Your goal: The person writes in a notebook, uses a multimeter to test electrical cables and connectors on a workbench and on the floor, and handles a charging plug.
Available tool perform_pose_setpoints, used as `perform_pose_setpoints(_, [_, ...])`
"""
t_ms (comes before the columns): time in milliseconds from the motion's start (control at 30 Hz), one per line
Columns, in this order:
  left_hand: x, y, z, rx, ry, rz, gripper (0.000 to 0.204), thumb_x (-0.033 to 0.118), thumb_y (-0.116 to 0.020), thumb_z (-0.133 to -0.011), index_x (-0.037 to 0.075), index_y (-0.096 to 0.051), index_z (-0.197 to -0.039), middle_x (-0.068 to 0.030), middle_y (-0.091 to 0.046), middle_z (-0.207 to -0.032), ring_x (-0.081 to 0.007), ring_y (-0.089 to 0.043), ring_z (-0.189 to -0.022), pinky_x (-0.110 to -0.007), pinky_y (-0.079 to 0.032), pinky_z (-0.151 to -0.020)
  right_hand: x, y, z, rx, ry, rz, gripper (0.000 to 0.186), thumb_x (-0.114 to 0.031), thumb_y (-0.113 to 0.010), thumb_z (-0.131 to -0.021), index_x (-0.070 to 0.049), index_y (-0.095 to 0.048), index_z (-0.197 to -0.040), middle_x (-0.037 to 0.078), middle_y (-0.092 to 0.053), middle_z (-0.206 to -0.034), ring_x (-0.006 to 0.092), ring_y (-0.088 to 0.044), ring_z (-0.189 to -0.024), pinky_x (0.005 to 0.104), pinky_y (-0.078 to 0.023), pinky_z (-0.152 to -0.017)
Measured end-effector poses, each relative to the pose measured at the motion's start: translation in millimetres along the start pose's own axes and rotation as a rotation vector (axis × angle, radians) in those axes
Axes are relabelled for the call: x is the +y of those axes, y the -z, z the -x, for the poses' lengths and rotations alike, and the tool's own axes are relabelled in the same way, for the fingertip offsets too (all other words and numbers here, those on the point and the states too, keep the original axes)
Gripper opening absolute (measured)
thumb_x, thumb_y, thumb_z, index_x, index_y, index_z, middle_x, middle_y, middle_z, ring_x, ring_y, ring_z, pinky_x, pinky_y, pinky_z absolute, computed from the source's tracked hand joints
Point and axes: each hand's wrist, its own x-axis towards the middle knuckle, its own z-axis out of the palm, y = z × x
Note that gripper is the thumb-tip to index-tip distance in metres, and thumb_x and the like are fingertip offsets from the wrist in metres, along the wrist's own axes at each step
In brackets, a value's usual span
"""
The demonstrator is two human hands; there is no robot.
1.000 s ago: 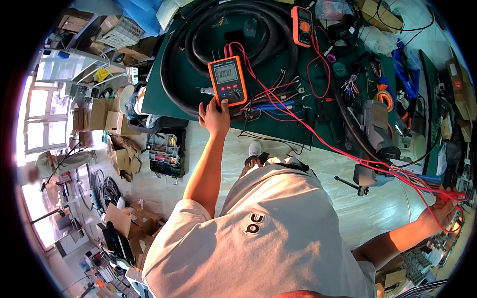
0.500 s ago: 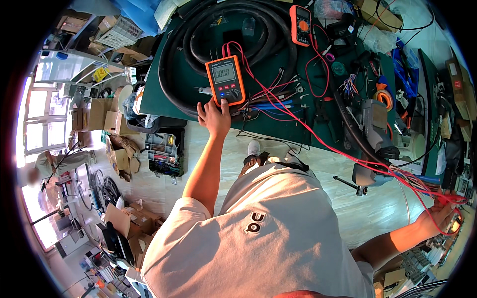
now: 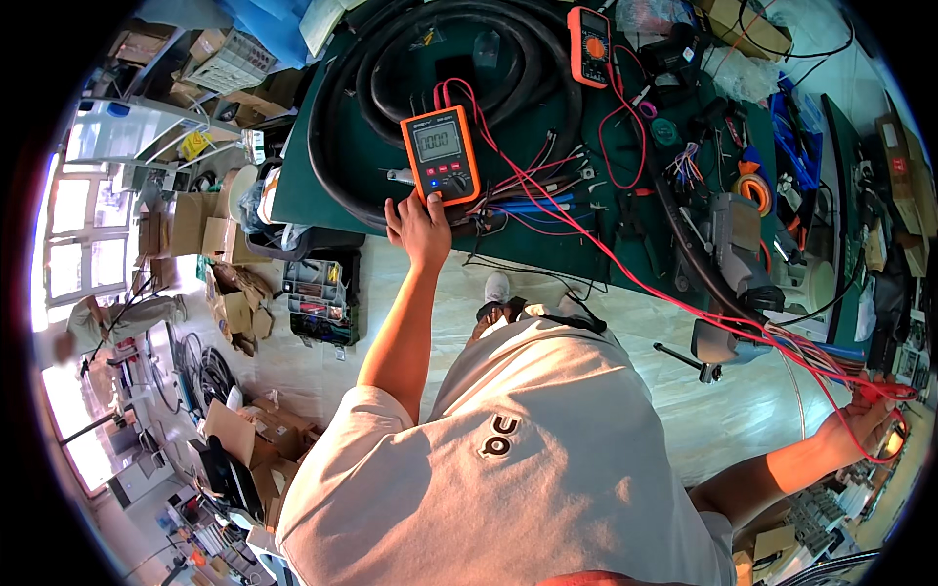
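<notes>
An orange-framed digital multimeter (image 3: 447, 188) lies at the front of the dark green table, its screen lit. My left hand (image 3: 420, 232) is at its lower edge, with curled fingers against the casing and one digit on its face. Red test leads (image 3: 625, 267) run from the meter's top across to the far right. There my right hand (image 3: 852, 430) is closed around a red lead end, beside a bundle of thin wires (image 3: 816, 359); the fingertips are partly hidden. A second orange multimeter (image 3: 592, 49) lies farther back with its own red lead.
Thick black cable (image 3: 325, 137) coils around the meter and another length runs right past a grey bench vise (image 3: 728, 244). Loose wire ends (image 3: 547, 195) and hand tools cover the table. An open toolbox (image 3: 322, 296) stands on the floor at left, near cardboard boxes (image 3: 234, 313).
</notes>
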Motion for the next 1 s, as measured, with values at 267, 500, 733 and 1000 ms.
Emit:
perform_pose_setpoints(267, [0.2,-0.4,1.4,0.022,-0.018,-0.003,0.046,0.046,-0.039,-0.097,0.014,-0.052,-0.127,-0.0102,-0.046,-0.132,-0.0406,-0.017,-0.138,-0.064,-0.01,-0.104,-1.5,-4.7,2.1,0.017,0.016,-0.003,0.039,-0.023,-0.054,-0.097,0.008,-0.052,-0.12,0.019,-0.063,-0.111,0.0255,-0.067,-0.09,0.0334,-0.057,-0.079])
perform_pose_setpoints(500, [3.8,2.0,2.1,0.022,-0.022,-0.007,0.043,0.045,-0.039,-0.098,0.015,-0.053,-0.125,-0.0089,-0.048,-0.13,-0.0396,-0.018,-0.137,-0.063,-0.01,-0.105,-1.8,-4.1,4.7,0.014,0.014,0.002,0.041,-0.024,-0.054,-0.096,0.008,-0.052,-0.121,0.019,-0.063,-0.109,0.0258,-0.067,-0.089,0.0338,-0.057,-0.08])
perform_pose_setpoints(733, [-0.2,-1.5,1.9,0.036,-0.039,-0.004,0.043,0.045,-0.039,-0.098,0.015,-0.053,-0.124,-0.0083,-0.048,-0.13,-0.0397,-0.018,-0.137,-0.063,-0.011,-0.104,-2.2,-1.7,4.8,0.032,0.0,0.034,0.043,-0.027,-0.054,-0.096,0.009,-0.051,-0.121,0.019,-0.063,-0.108,0.0255,-0.066,-0.09,0.035,-0.056,-0.081])
perform_pose_setpoints(1000, [0.3,-3.5,1.8,0.049,-0.025,-0.007,0.044,0.046,-0.038,-0.098,0.016,-0.052,-0.126,-0.0087,-0.047,-0.132,-0.0394,-0.019,-0.137,-0.064,-0.012,-0.104,-6.1,-8.3,9.4,0.062,-0.015,0.017,0.042,-0.029,-0.058,-0.095,0.006,-0.055,-0.118,0.016,-0.065,-0.099,0.0211,-0.065,-0.084,0.032,-0.054,-0.077])
